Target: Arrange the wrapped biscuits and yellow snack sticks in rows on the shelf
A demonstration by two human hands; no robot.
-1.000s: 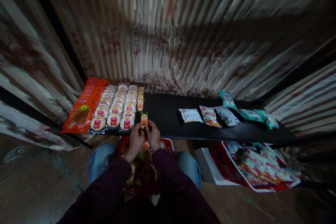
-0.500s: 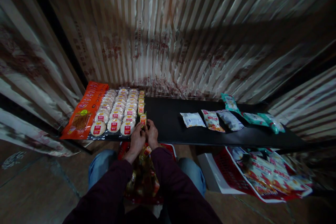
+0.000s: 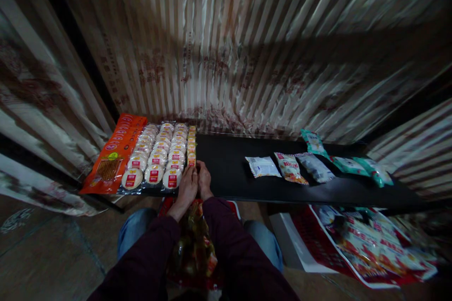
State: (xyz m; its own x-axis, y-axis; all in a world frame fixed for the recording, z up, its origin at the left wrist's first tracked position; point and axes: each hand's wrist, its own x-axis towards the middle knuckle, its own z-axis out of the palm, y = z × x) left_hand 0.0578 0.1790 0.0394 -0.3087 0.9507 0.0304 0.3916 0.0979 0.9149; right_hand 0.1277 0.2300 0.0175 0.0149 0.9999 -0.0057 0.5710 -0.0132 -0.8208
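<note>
My left hand (image 3: 188,187) and my right hand (image 3: 204,180) are close together at the front of a narrow row of small yellow snack packets (image 3: 191,141). Both sets of fingers close around the nearest small yellow packet (image 3: 191,161), whose lower end they hide. Left of this row, round white crackers in clear wrappers (image 3: 154,174) lie overlapping in three columns. A large orange snack bag (image 3: 108,165) lies flat at the far left. Below my hands, between my knees, a red bag (image 3: 194,244) holds more small wrapped snacks.
The black shelf (image 3: 226,160) spans the view before a striped curtain (image 3: 226,56). On its right lie a white packet (image 3: 263,167), a red-and-white packet (image 3: 290,168), a grey packet (image 3: 316,167) and several green packets (image 3: 348,165). A white box (image 3: 300,244) and an open red bag (image 3: 318,240) stand lower right.
Both hands have moved the small yellow packet against the front end of its row, and it now lies in line with the others. The view has shifted slightly.
</note>
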